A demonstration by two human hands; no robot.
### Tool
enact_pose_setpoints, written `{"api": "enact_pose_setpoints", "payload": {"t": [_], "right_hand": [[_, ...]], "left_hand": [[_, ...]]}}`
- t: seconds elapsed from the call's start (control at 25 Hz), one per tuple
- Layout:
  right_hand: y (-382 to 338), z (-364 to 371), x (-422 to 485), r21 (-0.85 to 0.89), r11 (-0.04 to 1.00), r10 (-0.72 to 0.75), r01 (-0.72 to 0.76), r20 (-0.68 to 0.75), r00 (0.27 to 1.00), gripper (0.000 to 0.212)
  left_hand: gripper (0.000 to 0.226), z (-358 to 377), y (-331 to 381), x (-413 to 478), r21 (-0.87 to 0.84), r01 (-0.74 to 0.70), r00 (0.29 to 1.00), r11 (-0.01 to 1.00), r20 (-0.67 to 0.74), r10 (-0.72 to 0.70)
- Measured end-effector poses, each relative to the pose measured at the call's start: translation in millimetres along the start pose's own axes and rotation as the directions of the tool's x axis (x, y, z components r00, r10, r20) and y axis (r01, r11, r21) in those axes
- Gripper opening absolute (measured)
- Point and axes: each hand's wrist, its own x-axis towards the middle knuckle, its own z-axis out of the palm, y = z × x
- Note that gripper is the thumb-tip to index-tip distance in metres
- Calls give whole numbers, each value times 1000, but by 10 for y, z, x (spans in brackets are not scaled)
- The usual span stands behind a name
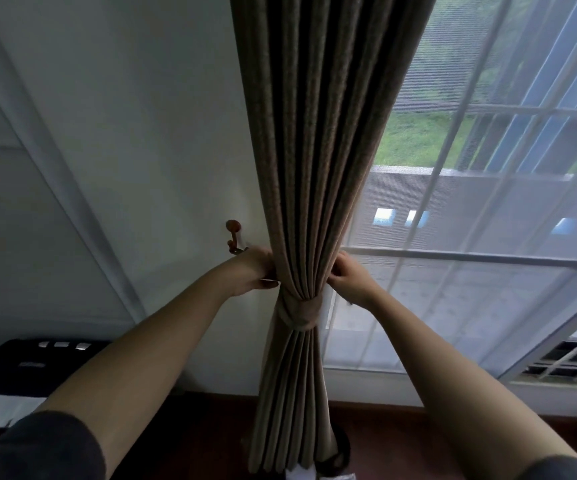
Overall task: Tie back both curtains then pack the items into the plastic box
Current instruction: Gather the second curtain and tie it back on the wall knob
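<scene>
Both hands grip the brown curtain above its tieback band: left hand nearest the wall hook, right hand steadying the pleats, probably for hooking.

You are facing one brown curtain, gathered into a single bundle by one fabric tieback around its middle. Two hands are in view, your left hand and your right hand, one at each side of the bundle. One reddish-brown hook is fixed to the wall just left of the curtain. One sheer white curtain covers the window on the right.
</scene>
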Motion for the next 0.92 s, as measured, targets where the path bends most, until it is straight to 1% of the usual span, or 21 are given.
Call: {"api": "enact_pose_setpoints", "payload": {"t": [0.08,0.12,0.2,0.28,0.32,0.48,0.52,0.56,0.6,0.64,0.76,0.84,0.88,0.92], "right_hand": [[-78,-19,37,-54,998,16,-19,-49,999,17],[-114,-27,71,-73,997,14,-19,-68,998,16],[-129,-32,121,-136,990,19,-24,-36,999,17],[-73,-19,145,-194,980,37,-32,22,999,23],[-37,-10,144,-208,978,41,-36,20,999,27],[-8,88,104,-249,968,1,-12,-44,999,46],[-18,116,99,-251,968,-5,-6,-43,999,51],[-37,137,93,-246,969,-8,-5,-52,999,54],[-66,147,87,-236,972,-15,-2,-71,997,52],[-93,148,77,-215,977,-17,-4,-96,995,46],[-93,191,31,-140,989,21,-49,-194,981,18],[19,260,-11,-117,985,94,-126,-252,963,15],[72,284,-31,-78,987,116,-143,-275,954,16],[104,298,-46,-23,992,112,-125,-295,949,20]], "left_hand": [[18,0,37,5,140,-15,999,990,-50,22],[19,-1,59,-7,152,-20,997,988,-65,30],[15,-17,59,-9,101,-23,999,995,-44,28],[13,-15,69,-49,64,-19,1000,998,-4,20],[13,-10,66,-57,77,-22,1000,997,-11,22],[7,67,108,-48,199,-60,984,978,-152,91],[5,77,111,-38,191,-67,981,979,-164,100],[7,82,120,-57,173,-52,985,984,-156,79],[8,78,107,-41,187,-36,987,982,-150,65],[7,76,111,-58,227,-17,989,974,-137,49],[7,77,77,-47,318,7,993,948,-111,30],[9,96,64,-40,330,12,993,944,-117,28],[12,112,83,-83,320,12,992,947,-124,29],[17,117,81,-96,318,-22,987,948,-141,70]]}}
